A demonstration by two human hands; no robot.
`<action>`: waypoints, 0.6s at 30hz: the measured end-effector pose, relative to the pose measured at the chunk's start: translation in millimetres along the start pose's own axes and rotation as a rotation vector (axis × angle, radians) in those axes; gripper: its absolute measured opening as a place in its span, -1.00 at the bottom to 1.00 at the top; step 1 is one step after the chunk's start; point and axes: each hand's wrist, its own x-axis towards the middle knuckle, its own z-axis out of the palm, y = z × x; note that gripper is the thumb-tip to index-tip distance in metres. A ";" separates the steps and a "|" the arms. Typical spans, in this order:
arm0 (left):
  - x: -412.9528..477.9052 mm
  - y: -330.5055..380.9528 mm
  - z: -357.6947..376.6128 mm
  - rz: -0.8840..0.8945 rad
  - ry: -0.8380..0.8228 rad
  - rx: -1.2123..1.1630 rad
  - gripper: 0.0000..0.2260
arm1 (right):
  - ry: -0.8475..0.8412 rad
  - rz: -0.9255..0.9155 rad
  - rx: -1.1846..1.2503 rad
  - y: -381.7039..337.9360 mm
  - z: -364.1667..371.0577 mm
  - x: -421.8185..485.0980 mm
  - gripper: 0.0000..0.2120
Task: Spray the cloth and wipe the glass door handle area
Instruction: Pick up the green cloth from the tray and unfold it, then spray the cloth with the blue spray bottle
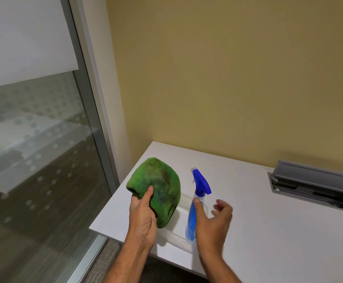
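1. the right hand [213, 219] is motion-blurred; the door handle is out of view.
2. the left hand [144, 217] pinches the green cloth [158, 188] above the counter [268, 221]; the right hand, fingers spread, touches the spray bottle [197, 203].
3. the bottle stands in a clear tray [176, 240].

You get single head view only: looks forward and down from above, close over white table [268, 211] corner, glass door [33, 139] at left, yellow wall [227, 78] ahead.
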 end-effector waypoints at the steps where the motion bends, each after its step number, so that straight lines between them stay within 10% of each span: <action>1: 1.0 -0.5 -1.5 0.006 -0.010 -0.002 -0.67 | -0.037 -0.039 -0.003 0.0 -0.6 10.2 -0.41; 7: 6.8 -7.7 -9.8 -0.012 -0.065 0.027 -0.60 | -0.446 -0.098 0.126 0.4 11.6 55.7 -0.41; 18: 29.0 -4.2 -11.8 -0.051 -0.118 -0.019 -0.54 | -0.617 0.013 0.163 -1.0 37.1 80.1 -0.69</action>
